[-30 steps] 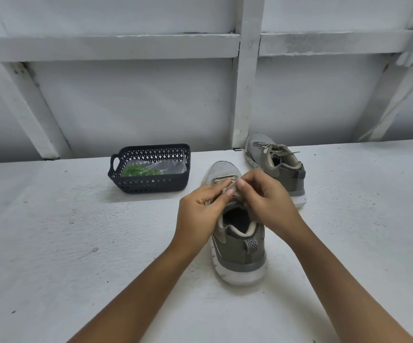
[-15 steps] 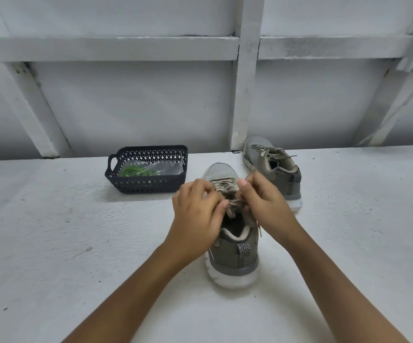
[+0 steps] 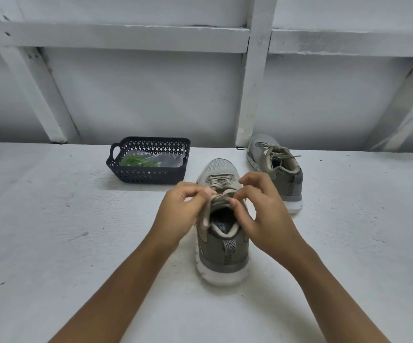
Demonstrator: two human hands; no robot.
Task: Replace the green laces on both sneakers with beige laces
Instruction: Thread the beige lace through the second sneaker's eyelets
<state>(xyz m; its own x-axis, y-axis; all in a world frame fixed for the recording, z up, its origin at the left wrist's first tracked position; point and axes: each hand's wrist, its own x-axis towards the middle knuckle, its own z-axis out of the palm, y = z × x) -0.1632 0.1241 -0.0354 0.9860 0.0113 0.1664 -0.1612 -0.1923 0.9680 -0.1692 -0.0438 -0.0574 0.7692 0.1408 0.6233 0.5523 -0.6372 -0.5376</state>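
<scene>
Seemingly at the tying stage, the left hand and right hand each pinch the beige lace between thumb and fingertips above the tongue of the near sneaker on the table. If either pinch slips, the loop may collapse and leave a slack knot; an uneven tug could skew the shoe sideways.

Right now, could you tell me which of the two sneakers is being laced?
The near sneaker, heel toward the camera: the left hand and right hand pinch its beige lace. The far sneaker stands apart behind it, untouched.
</scene>
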